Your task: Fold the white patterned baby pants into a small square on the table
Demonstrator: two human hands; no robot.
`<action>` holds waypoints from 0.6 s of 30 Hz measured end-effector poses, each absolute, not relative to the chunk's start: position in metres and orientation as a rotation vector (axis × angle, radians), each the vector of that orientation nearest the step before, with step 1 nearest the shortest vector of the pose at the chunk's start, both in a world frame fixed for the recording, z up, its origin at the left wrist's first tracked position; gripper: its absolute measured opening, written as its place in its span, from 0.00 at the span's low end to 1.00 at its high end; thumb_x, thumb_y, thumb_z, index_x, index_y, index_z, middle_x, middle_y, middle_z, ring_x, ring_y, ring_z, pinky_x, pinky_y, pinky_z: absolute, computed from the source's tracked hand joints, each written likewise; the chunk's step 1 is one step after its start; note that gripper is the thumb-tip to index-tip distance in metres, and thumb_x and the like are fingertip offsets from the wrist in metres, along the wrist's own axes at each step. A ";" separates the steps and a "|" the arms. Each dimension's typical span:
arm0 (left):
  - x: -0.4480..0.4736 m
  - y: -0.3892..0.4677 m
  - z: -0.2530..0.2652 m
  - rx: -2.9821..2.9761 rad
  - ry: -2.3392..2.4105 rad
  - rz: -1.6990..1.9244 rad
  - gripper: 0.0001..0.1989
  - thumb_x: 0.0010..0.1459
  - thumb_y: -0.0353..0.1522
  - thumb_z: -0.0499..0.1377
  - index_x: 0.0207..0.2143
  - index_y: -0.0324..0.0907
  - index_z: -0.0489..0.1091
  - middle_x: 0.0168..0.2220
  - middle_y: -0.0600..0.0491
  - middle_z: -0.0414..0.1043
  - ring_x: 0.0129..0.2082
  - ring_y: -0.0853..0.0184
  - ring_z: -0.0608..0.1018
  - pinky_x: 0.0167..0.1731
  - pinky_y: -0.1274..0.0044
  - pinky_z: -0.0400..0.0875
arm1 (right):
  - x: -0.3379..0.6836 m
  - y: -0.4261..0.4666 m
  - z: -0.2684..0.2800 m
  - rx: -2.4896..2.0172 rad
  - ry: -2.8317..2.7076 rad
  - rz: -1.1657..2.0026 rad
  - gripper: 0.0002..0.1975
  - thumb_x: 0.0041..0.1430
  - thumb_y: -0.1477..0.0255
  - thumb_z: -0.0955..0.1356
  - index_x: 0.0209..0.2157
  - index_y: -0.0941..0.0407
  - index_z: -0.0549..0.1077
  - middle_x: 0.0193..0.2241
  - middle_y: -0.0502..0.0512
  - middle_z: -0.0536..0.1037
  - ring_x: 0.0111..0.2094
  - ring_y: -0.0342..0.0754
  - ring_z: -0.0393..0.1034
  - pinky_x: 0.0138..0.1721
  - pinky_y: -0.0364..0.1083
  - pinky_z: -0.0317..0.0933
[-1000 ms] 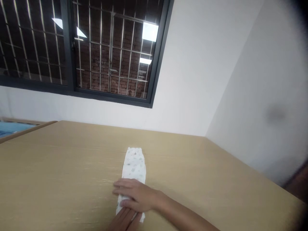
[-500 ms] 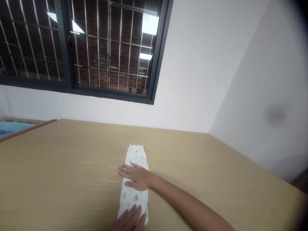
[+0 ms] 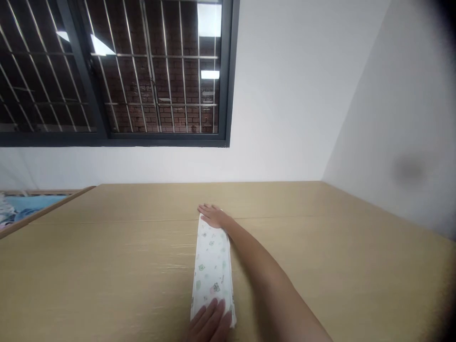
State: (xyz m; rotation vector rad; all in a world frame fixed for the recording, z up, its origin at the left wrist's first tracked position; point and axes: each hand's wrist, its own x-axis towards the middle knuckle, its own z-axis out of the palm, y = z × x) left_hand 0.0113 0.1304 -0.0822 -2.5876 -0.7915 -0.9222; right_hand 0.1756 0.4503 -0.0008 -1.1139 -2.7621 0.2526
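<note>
A long, narrow strip of folded white cloth (image 3: 211, 266) with a small green and grey print lies flat, pointing away from me. My right hand (image 3: 213, 216) rests palm down on its far end, fingers stretched out and partly past the edge. On the near end lies my left hand (image 3: 211, 323), its fingers flat against the fabric; the rest of that hand is cut off by the bottom of the view. Layered edges of the cloth show along its right side. Neither hand grips anything.
The cloth lies on a wide, light wood-coloured surface (image 3: 117, 266) with a seam across it. At the far left, a wooden rail (image 3: 53, 209) borders a section with blue fabric (image 3: 33, 206). Behind stand white walls (image 3: 285, 95) and a dark-framed window (image 3: 224, 95) with metal bars.
My right hand has slid forward from the middle of the cloth to its far end. My left hand stays on the near end. The camera view has tilted slightly.
</note>
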 end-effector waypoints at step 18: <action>0.007 0.115 -0.049 -2.511 -1.179 -1.347 0.16 0.58 0.29 0.62 0.49 0.48 0.76 0.45 0.48 0.81 0.45 0.59 0.84 0.45 0.68 0.84 | 0.222 0.279 0.024 -0.719 -2.406 0.411 0.20 0.56 0.81 0.63 0.47 0.54 0.78 0.49 0.59 0.76 0.54 0.53 0.69 0.57 0.54 0.64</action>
